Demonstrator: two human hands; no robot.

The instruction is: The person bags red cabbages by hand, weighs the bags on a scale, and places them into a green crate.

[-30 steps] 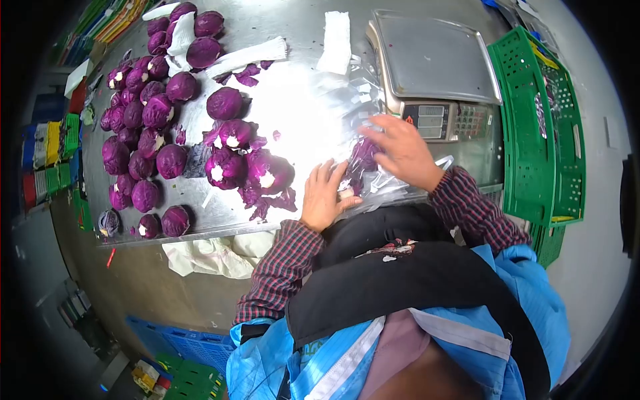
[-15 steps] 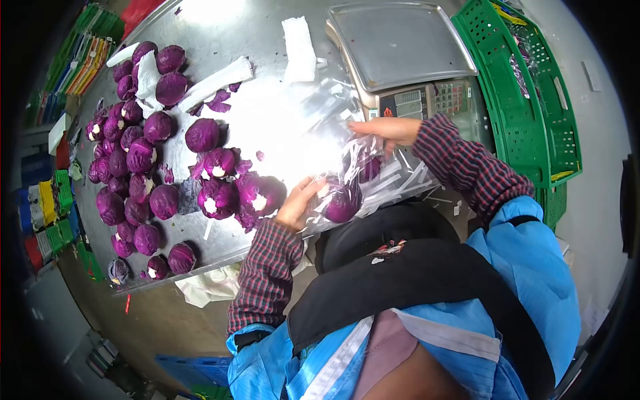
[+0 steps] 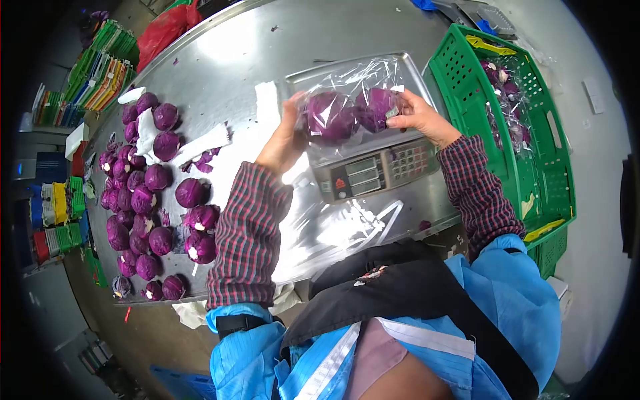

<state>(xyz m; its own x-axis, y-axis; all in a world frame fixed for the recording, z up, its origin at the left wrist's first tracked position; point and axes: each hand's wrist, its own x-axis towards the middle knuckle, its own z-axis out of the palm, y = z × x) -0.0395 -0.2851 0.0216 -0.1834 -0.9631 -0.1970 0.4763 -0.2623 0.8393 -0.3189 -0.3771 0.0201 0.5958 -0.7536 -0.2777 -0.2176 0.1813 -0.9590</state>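
Note:
A clear plastic bag (image 3: 360, 83) with two purple cabbages (image 3: 330, 119) in it is held between both hands over the metal pan (image 3: 421, 79) of a scale. My left hand (image 3: 285, 140) grips the bag's left side, fingers partly hidden behind it. My right hand (image 3: 421, 119) pinches its right end beside the smaller cabbage (image 3: 379, 109). Below the bag the scale's display and keypad (image 3: 373, 175) face me. Flat plastic bags (image 3: 353, 227) lie at the table's near edge.
Many loose purple cabbages (image 3: 143, 200) cover the left of the metal table (image 3: 320, 33), with white foam nets (image 3: 203, 145) and torn leaves (image 3: 204, 161) among them. A green crate (image 3: 467, 100) at the right holds bagged cabbages (image 3: 512, 110). A red bag (image 3: 163, 33) is at the back left.
Both hands have lifted the bag away from my body and over the scale pan. The cabbages now lie side by side in it. My view has shifted, showing more of the scale and crate.

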